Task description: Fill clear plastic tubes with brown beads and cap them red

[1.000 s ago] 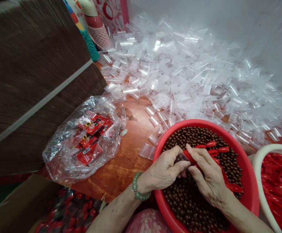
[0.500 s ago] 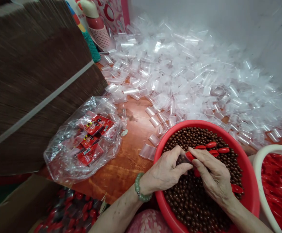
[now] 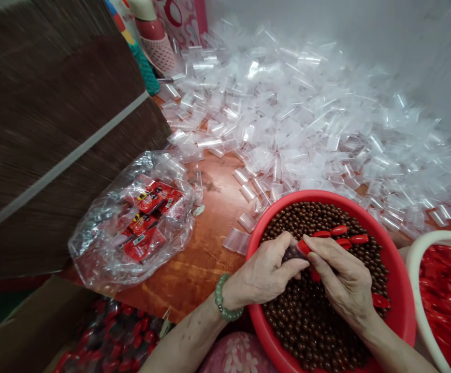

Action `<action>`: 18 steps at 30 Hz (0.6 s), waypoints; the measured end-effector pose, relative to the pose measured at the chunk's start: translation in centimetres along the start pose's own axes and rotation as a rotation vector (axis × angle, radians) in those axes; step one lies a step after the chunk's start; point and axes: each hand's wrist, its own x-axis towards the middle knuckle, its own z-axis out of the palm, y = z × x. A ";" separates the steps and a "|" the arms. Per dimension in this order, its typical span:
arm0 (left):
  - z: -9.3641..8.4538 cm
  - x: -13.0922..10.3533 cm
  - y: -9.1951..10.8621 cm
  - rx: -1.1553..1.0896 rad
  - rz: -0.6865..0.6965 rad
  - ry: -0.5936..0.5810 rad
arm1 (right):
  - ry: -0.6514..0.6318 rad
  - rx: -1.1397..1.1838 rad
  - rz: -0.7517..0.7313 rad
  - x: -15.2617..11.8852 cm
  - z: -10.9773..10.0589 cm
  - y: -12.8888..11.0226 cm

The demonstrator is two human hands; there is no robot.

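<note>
Over a red basin [image 3: 402, 290] full of round brown balls [image 3: 306, 326], my two hands meet. My left hand [image 3: 270, 267], with a green bead bracelet [image 3: 220, 298] at the wrist, is closed around a small clear tube [image 3: 293, 253] with brown contents. My right hand [image 3: 339, 274] pinches the red cap [image 3: 303, 247] at the tube's end. Whether the cap is fully seated I cannot tell. Several red plastic pieces [image 3: 339, 229] lie on the balls beyond and beside my right hand.
Clear plastic sleeves [image 3: 287, 114] are heaped along the wall. A clear bag [image 3: 93, 248] with red printed cards [image 3: 143, 243] lies left on the wooden table [image 3: 209, 223], beside a strapped brown stack [image 3: 54, 124]. A white tub [image 3: 413, 269] of red parts stands right; a box of red-capped pieces [image 3: 120, 336] sits below.
More of the red cap shows between my fingers, and it lines up with the tube. My hands stay in almost the same place; the view has shifted slightly.
</note>
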 end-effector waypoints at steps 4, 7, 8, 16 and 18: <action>-0.1 -0.1 -0.1 -0.071 0.011 -0.010 | -0.102 -0.077 -0.114 -0.1 -0.4 0.2; -0.2 -0.1 -0.2 -0.013 0.033 0.005 | -0.172 -0.156 -0.167 -0.2 -0.5 0.2; -0.2 -0.2 -0.2 0.012 0.041 0.018 | -0.186 -0.170 -0.180 -0.1 -0.5 0.2; 0.1 0.1 0.1 -0.087 0.029 0.076 | -0.332 -0.123 -0.042 0.5 -1.2 0.5; 0.1 0.2 0.0 -0.158 0.021 0.087 | -0.331 -0.081 0.056 0.3 -1.7 0.6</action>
